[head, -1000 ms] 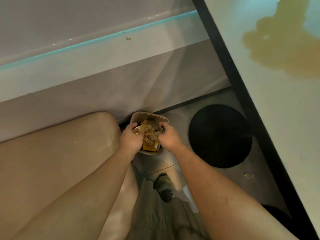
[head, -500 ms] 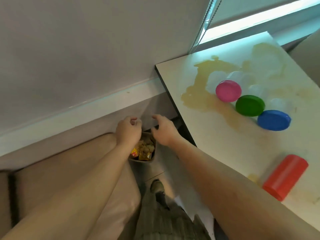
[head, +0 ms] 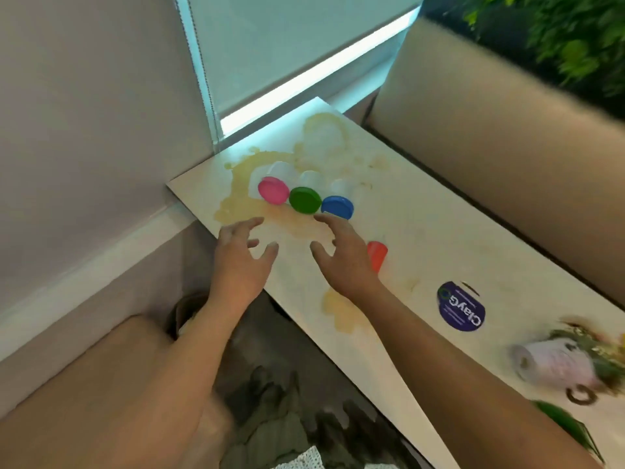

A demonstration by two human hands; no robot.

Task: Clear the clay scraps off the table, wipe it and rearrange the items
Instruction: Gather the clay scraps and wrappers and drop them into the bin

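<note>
My left hand (head: 241,262) and my right hand (head: 341,257) hover with spread fingers over the near left part of the white table (head: 436,238), both holding nothing. Beyond the fingertips three tubs stand in a row: one with a pink lid (head: 273,190), one with a green lid (head: 304,200), one with a blue lid (head: 337,207). Yellowish clay smears (head: 257,211) cover the tabletop around them. A red tub (head: 377,254) lies partly hidden behind my right hand. A small bin (head: 186,308) sits on the floor below my left forearm.
A round dark blue clay lid (head: 461,308) lies on the table to the right. A pinkish mug with flowers (head: 554,363) lies at the far right, blurred. A beige bench back (head: 490,137) runs behind the table, a beige seat (head: 84,384) is at lower left.
Both hands have risen from the floor bin, where they held clay scraps, and now hover over the table with nothing in them. The view has swung up and right to the tabletop.
</note>
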